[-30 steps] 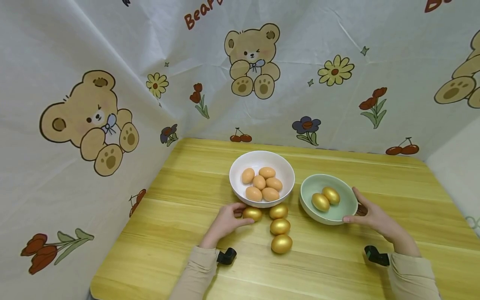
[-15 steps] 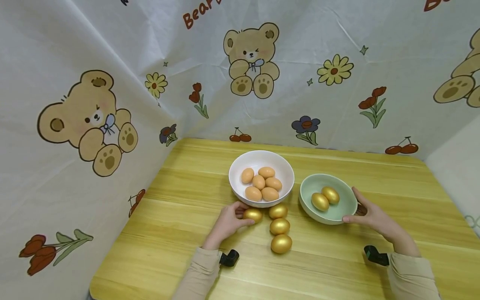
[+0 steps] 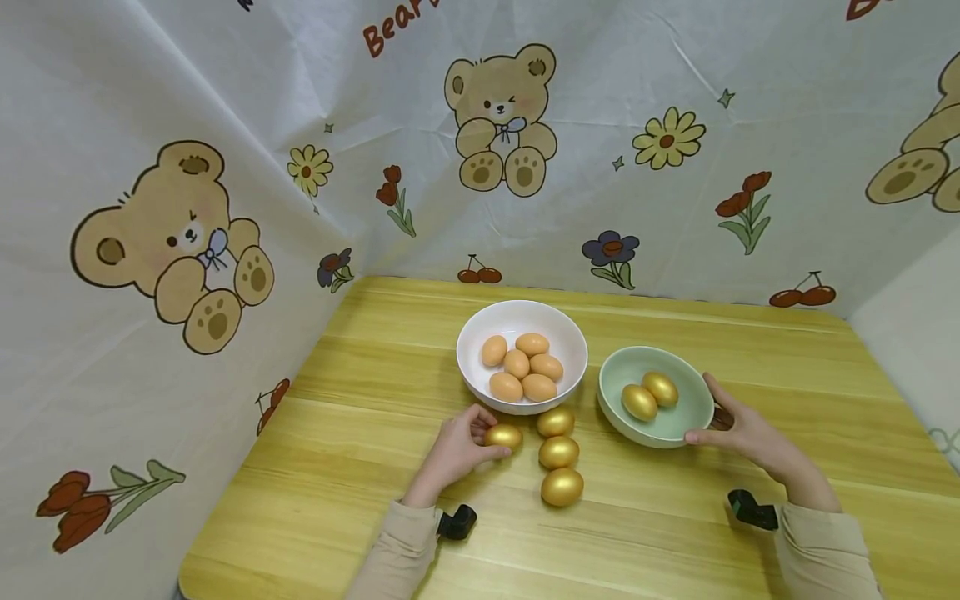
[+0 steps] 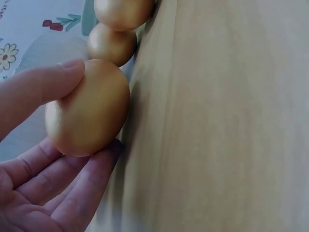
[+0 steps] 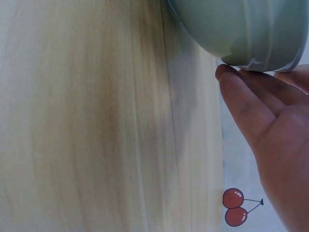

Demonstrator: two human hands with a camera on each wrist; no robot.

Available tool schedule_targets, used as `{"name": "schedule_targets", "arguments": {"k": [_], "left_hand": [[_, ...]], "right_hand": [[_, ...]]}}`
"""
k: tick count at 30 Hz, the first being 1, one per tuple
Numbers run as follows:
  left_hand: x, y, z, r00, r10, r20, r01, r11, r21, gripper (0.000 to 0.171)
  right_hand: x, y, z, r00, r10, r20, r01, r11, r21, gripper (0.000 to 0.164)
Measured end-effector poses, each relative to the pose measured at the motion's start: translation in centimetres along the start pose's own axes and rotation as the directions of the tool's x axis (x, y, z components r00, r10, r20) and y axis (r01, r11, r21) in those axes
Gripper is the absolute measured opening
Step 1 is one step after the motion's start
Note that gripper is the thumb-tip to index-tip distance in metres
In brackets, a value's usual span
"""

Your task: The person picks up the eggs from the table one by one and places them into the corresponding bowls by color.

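My left hand (image 3: 459, 446) pinches a golden egg (image 3: 504, 437) between thumb and fingers, just in front of the white bowl (image 3: 472, 387). In the left wrist view the thumb lies on one side of this egg (image 4: 91, 113) and the fingers on the other. Several more golden eggs (image 3: 558, 452) form a row to its right. At the right, my right hand (image 3: 742, 429) holds the side of a green bowl (image 3: 618, 425), thumb at the near side and fingers farther round. Two golden eggs (image 3: 649, 396) lie in that bowl. The right wrist view shows fingertips against the bowl's outer wall (image 5: 246, 34).
Several brown eggs (image 3: 517, 364) lie in the white bowl, which stands beside the green one. The wooden table (image 3: 360, 467) meets a bear-patterned cloth (image 3: 405, 108) at its back and left. A black wrist camera (image 3: 457, 522) sits at the left cuff, another (image 3: 752, 510) at the right.
The left hand has drawn its golden egg slightly back from the white bowl, toward the person. The right hand and green bowl stay in place.
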State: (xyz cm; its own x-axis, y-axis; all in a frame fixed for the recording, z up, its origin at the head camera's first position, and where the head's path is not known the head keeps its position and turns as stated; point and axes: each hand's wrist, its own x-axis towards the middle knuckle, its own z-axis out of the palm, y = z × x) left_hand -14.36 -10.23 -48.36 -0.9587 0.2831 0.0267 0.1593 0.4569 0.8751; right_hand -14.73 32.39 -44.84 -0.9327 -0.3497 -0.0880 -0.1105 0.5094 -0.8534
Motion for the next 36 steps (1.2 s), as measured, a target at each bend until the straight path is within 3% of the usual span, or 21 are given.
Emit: {"name": "schedule_targets", "arguments": {"k": [7, 13, 21, 27, 32, 36], "left_hand": [[-0.5, 0.5, 0.0, 0.998, 0.020, 0.065, -0.021, 1.000, 0.008, 0.040], [-0.6, 1.9, 0.2, 0.989, 0.053, 0.136, -0.053, 0.999, -0.003, 0.039], [0.7, 4.4, 1.2, 0.948, 0.205, 0.244, -0.214, 0.977, 0.012, 0.033], [2.1, 6.2, 1.7, 0.924, 0.276, 0.266, -0.281, 0.959, -0.020, 0.036], [2.9, 7.1, 2.0, 0.917, 0.284, 0.282, -0.283, 0.958, -0.042, 0.036], [3.8, 7.5, 2.8, 0.915, 0.313, 0.256, -0.304, 0.950, -0.076, 0.036]], "right_hand": [[0.0, 0.1, 0.0, 1.000, -0.001, -0.001, 0.001, 1.000, -0.003, 0.096], [0.0, -0.1, 0.0, 1.000, 0.003, -0.005, -0.003, 1.000, -0.010, 0.096], [-0.1, -0.2, 0.0, 1.000, 0.002, -0.005, -0.002, 1.000, -0.005, 0.096], [-0.1, -0.1, 0.1, 1.000, -0.002, -0.004, 0.002, 1.000, 0.001, 0.096], [-0.1, -0.1, 0.2, 1.000, 0.000, -0.004, 0.000, 1.000, 0.007, 0.096], [-0.1, -0.1, 0.1, 1.000, -0.005, -0.007, 0.005, 1.000, 0.004, 0.096]]}}
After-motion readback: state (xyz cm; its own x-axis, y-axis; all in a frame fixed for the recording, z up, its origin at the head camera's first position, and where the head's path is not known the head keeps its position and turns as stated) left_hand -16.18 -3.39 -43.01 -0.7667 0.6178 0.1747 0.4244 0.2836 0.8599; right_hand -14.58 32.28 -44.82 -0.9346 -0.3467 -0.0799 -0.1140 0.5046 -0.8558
